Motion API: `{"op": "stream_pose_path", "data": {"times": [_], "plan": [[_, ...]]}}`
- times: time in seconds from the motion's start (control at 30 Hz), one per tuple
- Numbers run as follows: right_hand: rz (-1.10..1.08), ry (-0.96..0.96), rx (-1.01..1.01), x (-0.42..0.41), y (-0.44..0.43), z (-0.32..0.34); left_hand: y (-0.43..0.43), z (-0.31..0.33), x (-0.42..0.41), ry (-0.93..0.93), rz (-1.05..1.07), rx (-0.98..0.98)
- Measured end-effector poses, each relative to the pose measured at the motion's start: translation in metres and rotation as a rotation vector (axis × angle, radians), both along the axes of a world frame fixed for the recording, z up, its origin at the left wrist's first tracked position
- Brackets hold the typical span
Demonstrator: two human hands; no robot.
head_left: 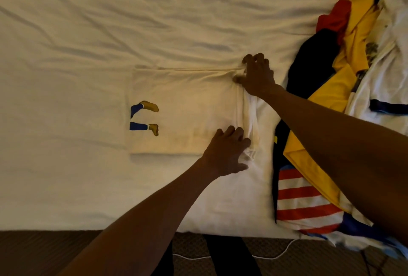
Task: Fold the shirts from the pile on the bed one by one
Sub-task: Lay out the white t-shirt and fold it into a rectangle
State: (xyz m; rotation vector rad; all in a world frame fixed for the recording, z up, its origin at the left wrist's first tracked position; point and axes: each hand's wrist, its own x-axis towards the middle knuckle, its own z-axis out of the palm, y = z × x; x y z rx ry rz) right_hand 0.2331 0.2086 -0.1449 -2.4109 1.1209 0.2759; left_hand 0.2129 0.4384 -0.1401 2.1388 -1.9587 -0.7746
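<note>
The white shirt [187, 107] is lying flat on the bed [110, 21], part-folded into a rectangle. The right hand [257, 74] is pinching bunched cloth at the shirt's far right corner; the left hand [227, 149] is gripping gathered cloth at its near right corner, probably both holding that end ready for folding over leftward. The pile [344, 103] is crowding just right of the shirt, leaving little room there; the bed is lying open to the shirt's left and beyond it
</note>
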Motion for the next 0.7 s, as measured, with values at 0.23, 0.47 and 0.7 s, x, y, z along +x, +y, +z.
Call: {"op": "stream_pose_path", "data": {"times": [0.23,0.47,0.7], "plan": [[-0.124,-0.127,0.148,-0.002,-0.018,0.001,0.003,-0.008,-0.014,-0.103,0.003,-0.111],[-0.069,-0.258,0.259,-0.005,-0.022,0.006,0.001,-0.007,-0.004,0.108,0.123,-0.124],[0.073,-0.119,0.44,-0.002,-0.023,0.036,0.006,0.039,0.038,0.69,0.55,-0.03]]}}
